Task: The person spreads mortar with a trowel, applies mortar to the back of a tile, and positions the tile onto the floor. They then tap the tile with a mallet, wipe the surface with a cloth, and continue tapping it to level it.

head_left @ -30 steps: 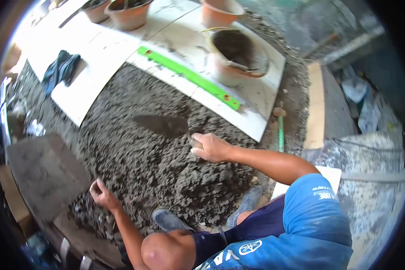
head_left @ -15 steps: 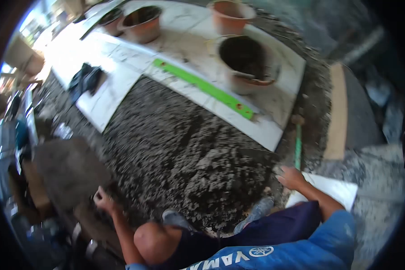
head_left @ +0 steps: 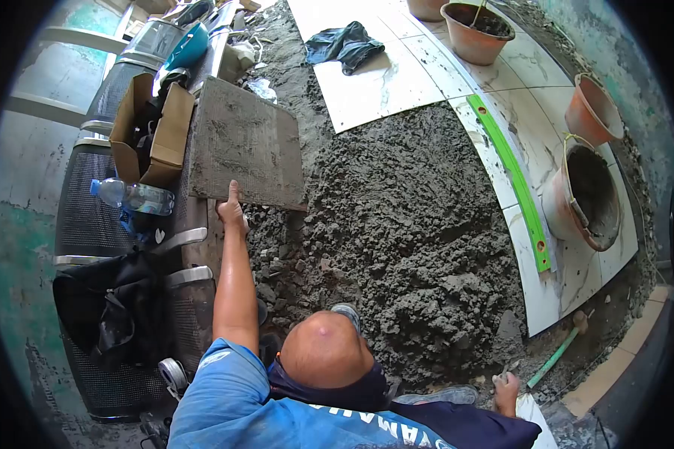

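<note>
An indoor building site: rough grey mortar (head_left: 412,202), white marbled tiles (head_left: 367,97), stained buckets (head_left: 475,46), green level (head_left: 511,176).

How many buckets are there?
4: top-edge bucket, cropped; second bucket right of it; third bucket near the right wall; fourth bucket beside the green bar. More may be hidden.

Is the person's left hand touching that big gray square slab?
Touching. The head view shows the left hand holding the gray slab by its near edge, thumb over its face.

The single head-worn view looks forward and steeply down, close above both hands (head_left: 233,212).
</note>
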The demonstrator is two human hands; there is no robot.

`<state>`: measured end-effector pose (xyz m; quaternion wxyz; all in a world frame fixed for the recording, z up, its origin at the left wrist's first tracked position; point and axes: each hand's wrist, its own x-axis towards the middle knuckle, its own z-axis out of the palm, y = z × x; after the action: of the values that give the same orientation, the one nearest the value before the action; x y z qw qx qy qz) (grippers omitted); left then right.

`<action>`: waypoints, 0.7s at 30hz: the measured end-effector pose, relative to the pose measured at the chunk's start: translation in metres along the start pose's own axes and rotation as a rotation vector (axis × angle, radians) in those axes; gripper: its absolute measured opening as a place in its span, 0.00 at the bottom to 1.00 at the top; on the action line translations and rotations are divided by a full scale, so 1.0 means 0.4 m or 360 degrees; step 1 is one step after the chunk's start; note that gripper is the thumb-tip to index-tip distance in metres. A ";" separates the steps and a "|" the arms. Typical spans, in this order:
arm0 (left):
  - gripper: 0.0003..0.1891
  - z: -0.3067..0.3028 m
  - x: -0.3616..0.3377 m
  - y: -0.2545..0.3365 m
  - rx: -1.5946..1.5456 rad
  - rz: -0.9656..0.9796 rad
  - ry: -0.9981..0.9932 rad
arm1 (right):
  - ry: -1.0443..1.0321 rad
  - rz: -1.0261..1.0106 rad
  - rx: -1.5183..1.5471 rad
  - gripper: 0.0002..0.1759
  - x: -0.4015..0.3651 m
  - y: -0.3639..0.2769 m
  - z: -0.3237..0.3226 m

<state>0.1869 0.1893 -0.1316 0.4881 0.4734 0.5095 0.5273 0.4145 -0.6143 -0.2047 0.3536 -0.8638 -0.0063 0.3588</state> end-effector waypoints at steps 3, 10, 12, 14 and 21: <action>0.25 0.014 0.017 -0.002 0.0029 0.0149 0.0084 | -0.0022 0.0070 0.0251 0.11 0.011 0.045 0.018; 0.29 0.048 0.051 0.001 0.0572 0.0488 0.0395 | -0.0031 0.0122 0.0055 0.09 0.030 0.077 0.023; 0.32 0.069 0.071 0.015 0.0749 0.0426 0.0335 | -0.0046 0.0129 -0.0003 0.09 0.008 0.038 0.013; 0.34 0.104 0.108 0.003 0.0791 0.0680 0.0489 | -0.0031 0.0007 -0.0355 0.11 -0.009 -0.028 0.009; 0.19 0.195 0.045 0.242 0.0821 0.1023 0.0433 | 0.0044 -0.0018 -0.0471 0.12 0.002 0.027 0.021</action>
<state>0.2603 0.2127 -0.0324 0.0931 0.6406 0.5109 0.5656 0.4074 -0.6171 -0.2159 0.2244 -0.9114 -0.0593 0.3399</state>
